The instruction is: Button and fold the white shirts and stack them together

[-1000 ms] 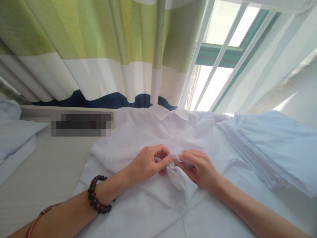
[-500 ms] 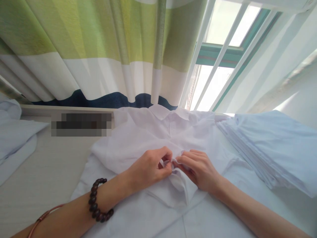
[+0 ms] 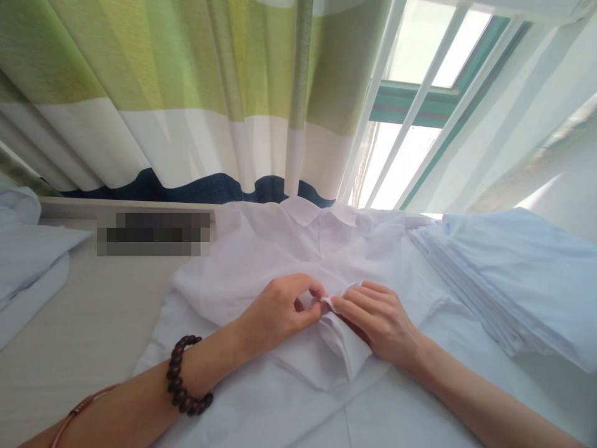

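Note:
A white collared shirt lies spread in front of me, its collar at the far end. My left hand pinches a raised edge of the cloth between thumb and forefinger near the shirt's middle. Right beside it, my right hand grips the same edge, its fingers curled over the fabric. Below the two hands a loose flap of the shirt hangs in a fold. Any button between the fingertips is too small or hidden to make out.
To the right lies a stack of folded white garments. More white cloth is at the left edge. A pixelated dark patch covers something on the pale table. Behind hang a green and white curtain and white window bars.
My left thumb and forefinger have shifted slightly right along the pinched edge, closer to my right fingers. The fold below the hands has changed shape a little.

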The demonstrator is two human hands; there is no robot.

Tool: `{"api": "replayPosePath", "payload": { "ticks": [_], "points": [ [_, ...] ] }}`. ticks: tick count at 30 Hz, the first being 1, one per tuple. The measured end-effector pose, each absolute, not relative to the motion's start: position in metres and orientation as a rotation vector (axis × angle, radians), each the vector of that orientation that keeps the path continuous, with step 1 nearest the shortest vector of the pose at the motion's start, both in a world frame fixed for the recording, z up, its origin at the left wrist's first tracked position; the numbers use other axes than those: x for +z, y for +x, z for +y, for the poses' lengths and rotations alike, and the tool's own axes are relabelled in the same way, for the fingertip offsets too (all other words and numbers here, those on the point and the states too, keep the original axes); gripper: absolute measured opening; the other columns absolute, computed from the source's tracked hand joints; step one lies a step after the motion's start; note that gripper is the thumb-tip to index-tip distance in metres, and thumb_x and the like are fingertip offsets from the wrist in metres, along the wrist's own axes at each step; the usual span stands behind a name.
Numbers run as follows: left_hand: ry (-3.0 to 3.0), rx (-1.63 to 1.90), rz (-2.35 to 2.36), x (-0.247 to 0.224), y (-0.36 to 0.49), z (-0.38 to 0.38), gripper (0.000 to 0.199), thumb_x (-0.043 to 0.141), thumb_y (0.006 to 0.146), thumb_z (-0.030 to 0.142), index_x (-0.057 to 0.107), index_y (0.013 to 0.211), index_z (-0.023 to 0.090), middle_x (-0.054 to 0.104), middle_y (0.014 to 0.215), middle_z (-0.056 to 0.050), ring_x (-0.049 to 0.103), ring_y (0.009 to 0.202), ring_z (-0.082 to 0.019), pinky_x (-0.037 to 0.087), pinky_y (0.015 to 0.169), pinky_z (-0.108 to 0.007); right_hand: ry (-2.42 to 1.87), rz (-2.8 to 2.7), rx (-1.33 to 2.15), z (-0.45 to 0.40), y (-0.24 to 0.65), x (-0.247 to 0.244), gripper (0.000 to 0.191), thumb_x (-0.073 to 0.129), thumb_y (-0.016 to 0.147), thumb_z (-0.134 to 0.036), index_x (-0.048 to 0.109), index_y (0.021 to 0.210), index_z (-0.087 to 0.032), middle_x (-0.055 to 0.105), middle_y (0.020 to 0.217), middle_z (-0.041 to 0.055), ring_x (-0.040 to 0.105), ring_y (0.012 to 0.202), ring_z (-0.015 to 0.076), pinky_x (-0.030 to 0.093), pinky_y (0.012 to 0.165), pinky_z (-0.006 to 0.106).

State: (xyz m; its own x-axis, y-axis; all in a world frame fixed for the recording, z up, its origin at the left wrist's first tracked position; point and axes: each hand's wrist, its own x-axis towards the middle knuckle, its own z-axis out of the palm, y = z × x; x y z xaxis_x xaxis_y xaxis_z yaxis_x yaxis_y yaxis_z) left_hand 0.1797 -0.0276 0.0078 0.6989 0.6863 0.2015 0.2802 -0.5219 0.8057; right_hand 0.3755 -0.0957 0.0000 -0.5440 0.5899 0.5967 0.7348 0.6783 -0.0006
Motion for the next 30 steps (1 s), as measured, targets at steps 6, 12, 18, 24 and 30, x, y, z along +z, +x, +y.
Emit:
{"api": "replayPosePath", "payload": {
  "ticks": [6,12,18,24,30],
  "points": [
    [2.122,0.543,0.705,0.008,0.176,-0.018,0.007,0.064,0.074,0.017,0.064,0.081,0.016,0.068,0.08,0.001,0.061,0.064,-0.011,0.049,0.061,-0.02,-0.952,-2.401,-0.512,-0.099,0.37,0.004,0.033,0.034,0.097,-0.01,0.064,0.086,-0.013,0.054,0.06,0.0017,0.041,0.056,0.0149,0.028,0.053,0.031],
    [1.986,0.393,0.497,0.008,0.168,-0.002,0.012,0.066,0.08,0.025,0.069,0.085,0.015,0.073,0.089,-0.004,0.067,0.081,-0.015,0.053,0.073,-0.022,-0.917,-2.405,-0.608,-0.101,0.368,0.008,0.023,0.043,0.094,-0.008,0.065,0.09,-0.014,0.056,0.06,0.0006,0.043,0.056,0.0136,0.03,0.054,0.031],
    [2.019,0.443,0.447,0.007,0.168,-0.003,0.011,0.064,0.081,0.021,0.07,0.086,0.014,0.074,0.087,-0.004,0.068,0.079,-0.014,0.054,0.071,-0.021,-0.838,-2.385,-0.64,-0.1,0.368,0.008,0.018,0.046,0.093,-0.007,0.064,0.09,-0.012,0.056,0.059,-0.0013,0.043,0.053,0.0124,0.031,0.052,0.03],
    [2.103,0.465,0.391,0.008,0.168,-0.007,0.008,0.061,0.081,0.017,0.068,0.085,0.014,0.072,0.087,-0.003,0.067,0.079,-0.013,0.053,0.071,-0.02,-0.809,-2.414,-0.611,-0.1,0.368,0.008,0.021,0.043,0.094,-0.008,0.063,0.09,-0.012,0.056,0.058,-0.0009,0.044,0.054,0.0128,0.031,0.052,0.03],
    [2.313,0.561,0.373,0.006,0.169,-0.014,0.011,0.056,0.078,0.011,0.062,0.086,0.016,0.069,0.085,-0.001,0.063,0.068,-0.009,0.051,0.064,-0.017,-0.823,-2.399,-0.516,-0.099,0.37,0.007,0.023,0.04,0.095,-0.01,0.062,0.09,-0.013,0.054,0.057,-0.0006,0.043,0.052,0.0131,0.031,0.051,0.03]
  ]
}}
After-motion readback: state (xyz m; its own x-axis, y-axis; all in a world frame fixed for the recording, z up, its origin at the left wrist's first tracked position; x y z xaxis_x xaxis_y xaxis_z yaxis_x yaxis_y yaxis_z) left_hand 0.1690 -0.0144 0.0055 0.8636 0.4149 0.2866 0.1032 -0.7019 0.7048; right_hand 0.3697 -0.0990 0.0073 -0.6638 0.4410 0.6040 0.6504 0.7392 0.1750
